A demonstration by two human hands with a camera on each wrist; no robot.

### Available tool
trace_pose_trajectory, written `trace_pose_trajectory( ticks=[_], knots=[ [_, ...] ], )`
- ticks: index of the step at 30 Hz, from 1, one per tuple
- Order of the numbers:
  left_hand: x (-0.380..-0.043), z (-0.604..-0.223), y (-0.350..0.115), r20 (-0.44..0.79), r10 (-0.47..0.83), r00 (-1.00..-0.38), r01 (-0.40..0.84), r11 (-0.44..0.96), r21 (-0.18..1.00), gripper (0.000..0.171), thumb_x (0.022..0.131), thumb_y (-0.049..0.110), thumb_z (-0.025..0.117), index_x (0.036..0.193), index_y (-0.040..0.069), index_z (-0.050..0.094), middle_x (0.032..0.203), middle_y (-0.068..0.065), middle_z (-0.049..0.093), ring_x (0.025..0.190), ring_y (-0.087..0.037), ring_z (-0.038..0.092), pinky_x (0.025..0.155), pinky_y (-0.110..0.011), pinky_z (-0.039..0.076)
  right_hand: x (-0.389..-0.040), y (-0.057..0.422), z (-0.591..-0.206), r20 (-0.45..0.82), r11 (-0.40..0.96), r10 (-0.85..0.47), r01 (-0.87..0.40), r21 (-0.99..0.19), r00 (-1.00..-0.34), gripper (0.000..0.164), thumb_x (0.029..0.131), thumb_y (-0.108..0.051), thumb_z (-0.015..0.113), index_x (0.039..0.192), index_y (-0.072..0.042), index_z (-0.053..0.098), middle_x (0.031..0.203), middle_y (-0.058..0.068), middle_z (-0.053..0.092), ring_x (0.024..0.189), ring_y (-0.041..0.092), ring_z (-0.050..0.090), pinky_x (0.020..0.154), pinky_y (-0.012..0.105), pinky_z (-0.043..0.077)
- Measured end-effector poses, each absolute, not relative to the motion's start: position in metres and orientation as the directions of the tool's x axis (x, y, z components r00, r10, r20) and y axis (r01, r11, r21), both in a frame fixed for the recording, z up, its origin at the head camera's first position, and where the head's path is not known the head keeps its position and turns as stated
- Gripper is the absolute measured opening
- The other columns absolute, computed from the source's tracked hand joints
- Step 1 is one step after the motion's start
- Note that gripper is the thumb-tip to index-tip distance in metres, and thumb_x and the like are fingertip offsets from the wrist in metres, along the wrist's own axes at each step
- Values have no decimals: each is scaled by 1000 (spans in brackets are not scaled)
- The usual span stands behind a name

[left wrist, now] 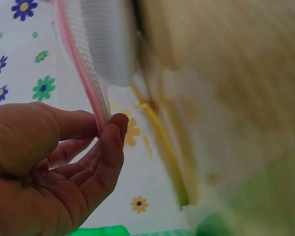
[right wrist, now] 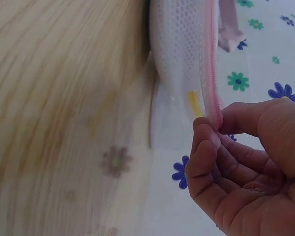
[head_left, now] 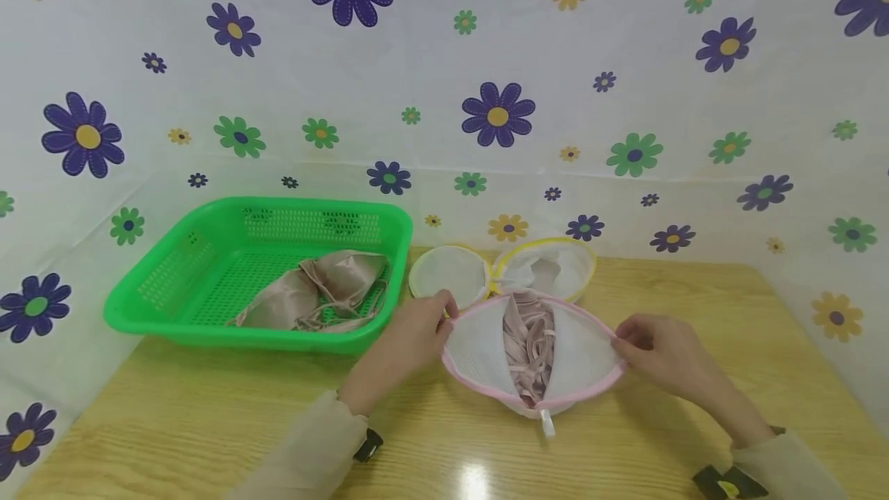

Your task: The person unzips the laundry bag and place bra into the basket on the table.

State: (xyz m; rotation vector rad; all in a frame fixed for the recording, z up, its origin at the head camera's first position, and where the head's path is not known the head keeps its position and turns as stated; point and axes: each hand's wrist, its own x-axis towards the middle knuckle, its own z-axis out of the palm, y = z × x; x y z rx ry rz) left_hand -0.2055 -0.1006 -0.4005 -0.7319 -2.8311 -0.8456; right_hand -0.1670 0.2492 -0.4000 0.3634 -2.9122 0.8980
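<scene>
A white mesh laundry bag (head_left: pixel 590 353) with a pink zipper edge is spread between both hands over the table. Its mouth gapes in the middle, and a crumpled dusty-pink strappy garment (head_left: pixel 531 342) shows inside. My left hand (head_left: pixel 417 334) pinches the left end of the pink edge between thumb and fingertips, as the left wrist view also shows with the zipper edge (left wrist: pixel 86 73). At the opposite end, my right hand (head_left: pixel 670 353) pinches the other corner the same way; the zipper teeth (right wrist: pixel 214 64) run up from its fingertips. A white tab (head_left: pixel 547 423) hangs from the bag's near side.
Left on the wooden table (head_left: pixel 444 438) stands a green plastic basket (head_left: pixel 264 339) with a satiny dusty-pink bra (head_left: pixel 285 299) in it. Behind the bag lie two yellow-rimmed mesh bags, one round (head_left: pixel 447 276) and one partly open (head_left: pixel 579 272). A flower-printed cloth (head_left: pixel 417 60) hangs behind.
</scene>
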Motion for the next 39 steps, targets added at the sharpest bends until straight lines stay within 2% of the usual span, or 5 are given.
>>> trace_pose_trajectory(
  ticks=[8,14,25,32,39],
  knots=[
    [-204,-427,-92,307,505,-807,591,689,420,9,88,-3,62,95,2,60,73,-3,59,67,-14,51,60,-28,45,-163,256,-406,134,821,-215,-254,-511,-967,14,93,-18,73,96,-5,73,83,0,75,74,9,65,63,23,52],
    [-190,-407,-85,267,478,-837,546,768,336,13,91,6,71,103,5,65,91,-8,60,78,-20,54,66,-31,48,-158,241,-396,343,827,-227,-367,-427,-911,14,89,-11,77,99,-3,73,81,1,74,68,7,61,56,21,48],
    [-166,-394,-75,9,743,-669,702,628,335,27,93,23,74,116,11,67,110,-3,61,96,-11,56,88,-26,53,-150,192,-387,790,729,-445,-683,46,-422,34,64,10,83,95,1,70,89,10,67,80,26,61,67,35,55],
    [-164,-398,-77,-5,747,-664,696,621,361,26,94,23,73,116,10,66,114,-4,60,96,-10,58,90,-26,54,-151,163,-394,544,671,-572,-732,-121,-614,30,81,-7,81,108,-1,70,102,8,72,94,21,68,81,35,59],
    [-165,-403,-80,12,770,-638,725,596,346,31,93,20,73,122,8,69,119,-5,65,105,-14,64,95,-26,54,-163,159,-409,255,652,-621,-668,-358,-742,22,95,-20,70,110,-5,63,85,-5,60,70,2,50,62,18,45]
  ],
)
